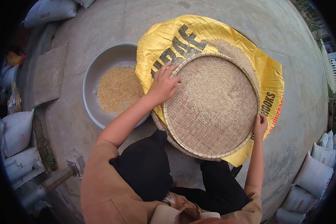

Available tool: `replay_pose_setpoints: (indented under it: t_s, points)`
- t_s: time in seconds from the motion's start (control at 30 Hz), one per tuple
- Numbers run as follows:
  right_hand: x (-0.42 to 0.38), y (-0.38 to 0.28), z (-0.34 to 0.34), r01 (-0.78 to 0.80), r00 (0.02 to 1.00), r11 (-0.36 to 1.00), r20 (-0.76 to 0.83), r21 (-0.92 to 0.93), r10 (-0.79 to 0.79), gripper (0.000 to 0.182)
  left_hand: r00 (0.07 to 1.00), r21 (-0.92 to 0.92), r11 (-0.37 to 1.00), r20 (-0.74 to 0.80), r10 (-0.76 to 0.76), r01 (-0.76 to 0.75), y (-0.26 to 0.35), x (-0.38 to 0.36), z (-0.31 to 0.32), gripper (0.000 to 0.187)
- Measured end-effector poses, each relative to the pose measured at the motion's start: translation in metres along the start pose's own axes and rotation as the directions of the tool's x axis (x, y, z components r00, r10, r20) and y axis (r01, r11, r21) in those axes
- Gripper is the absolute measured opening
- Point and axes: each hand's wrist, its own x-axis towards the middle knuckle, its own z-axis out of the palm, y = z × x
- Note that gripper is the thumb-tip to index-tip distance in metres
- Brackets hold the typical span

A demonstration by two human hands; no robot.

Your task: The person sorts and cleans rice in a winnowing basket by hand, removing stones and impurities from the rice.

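In front of me is a round woven bamboo winnowing tray (pixel 198 138), with pale grain (pixel 209 89) spread over its middle and upper part. My left hand (pixel 163 83) is at the tray's upper left rim, its fingers apart and slightly bent, reaching just over the edge. On the right side, my right hand (pixel 261 125) pinches the rim between thumb and fingers. Under the tray lies a yellow printed sack (pixel 270 74), with more grain and husk (pixel 235 50) heaped beyond the far rim. Part of another woven rim shows below the sack.
To the left stands a wide metal basin (pixel 91 84) holding golden grain (pixel 117 87), partly behind my left forearm. Filled white sacks (pixel 313 175) are stacked at the right, and others (pixel 16 132) at the left. A pipe (pixel 59 177) juts out at lower left above the concrete floor (pixel 112 22).
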Motion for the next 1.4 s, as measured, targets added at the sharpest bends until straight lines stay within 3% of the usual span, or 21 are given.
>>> replay_pose_setpoints:
  t_s: [0.03,0.1,0.37,0.53,0.73,0.87,0.93,1.0,1.03,1.13,1.2,1.23,1.3,1.33,1.4]
  points:
    - [0.000,0.000,-0.001,0.005,1.000,0.999,0.002,-0.045,-0.005,0.016,1.000,0.000,1.000,0.000,-0.001,0.001,0.002,0.002,0.011,0.017]
    - [-0.001,-0.001,-0.001,0.009,1.000,0.996,0.004,-0.088,-0.009,0.015,0.979,-0.051,0.985,0.110,0.171,-0.167,0.001,0.006,0.030,0.017]
    - [-0.005,-0.011,0.003,0.066,0.997,0.996,-0.038,-0.058,-0.068,0.012,0.991,0.003,0.995,0.085,0.099,-0.100,-0.006,0.010,0.041,0.013]
    - [-0.004,-0.005,0.005,0.086,0.995,0.995,-0.043,-0.048,-0.088,0.012,0.955,0.031,0.976,0.213,0.204,-0.216,-0.008,0.018,0.043,0.009]
    - [-0.004,-0.007,0.004,0.095,0.994,0.993,-0.047,-0.070,-0.099,0.013,0.935,0.180,0.949,0.293,0.200,-0.260,-0.009,0.019,0.048,0.012]
    - [-0.004,-0.006,0.004,0.057,0.997,0.996,-0.040,-0.074,-0.060,0.014,0.936,0.155,0.954,0.286,0.204,-0.256,-0.008,0.019,0.041,0.012]
    - [-0.005,-0.008,0.004,0.054,0.998,0.996,-0.040,-0.072,-0.057,0.014,0.961,-0.059,0.990,0.238,0.141,-0.130,-0.008,0.016,0.026,0.012]
    - [-0.004,-0.006,0.003,0.048,0.998,0.996,-0.040,-0.072,-0.051,0.014,0.992,0.048,0.998,0.127,0.022,-0.028,-0.007,0.007,-0.010,0.012]
    - [-0.003,-0.003,0.003,0.079,0.995,0.995,-0.049,-0.065,-0.083,0.015,0.990,0.203,0.970,0.019,-0.138,0.131,-0.009,0.000,-0.028,0.013]
    - [-0.004,-0.005,0.003,0.064,0.997,0.998,-0.048,-0.028,-0.065,0.016,0.858,0.535,0.676,-0.233,-0.458,0.507,-0.030,-0.026,-0.081,0.016]
    - [-0.005,-0.006,0.003,0.009,0.999,1.000,-0.036,0.007,-0.008,0.017,0.802,0.611,0.531,-0.348,-0.485,0.587,-0.042,-0.039,-0.104,0.017]
    - [-0.005,-0.006,0.003,-0.004,0.999,1.000,-0.042,0.013,0.005,0.017,0.810,0.619,0.535,-0.340,-0.477,0.575,-0.041,-0.038,-0.114,0.017]
    - [-0.006,-0.007,0.003,0.024,0.999,1.000,-0.035,0.005,-0.024,0.017,0.721,0.322,0.652,-0.179,-0.670,0.686,-0.037,-0.030,-0.129,0.018]
    - [-0.006,-0.007,0.003,0.031,0.999,1.000,-0.039,-0.004,-0.031,0.017,0.727,0.325,0.659,-0.172,-0.664,0.679,-0.039,-0.028,-0.122,0.018]
    - [-0.006,-0.006,0.005,0.027,0.998,1.000,-0.057,-0.014,-0.028,0.017,0.897,0.219,0.872,-0.170,-0.407,0.437,-0.038,-0.025,-0.096,0.020]
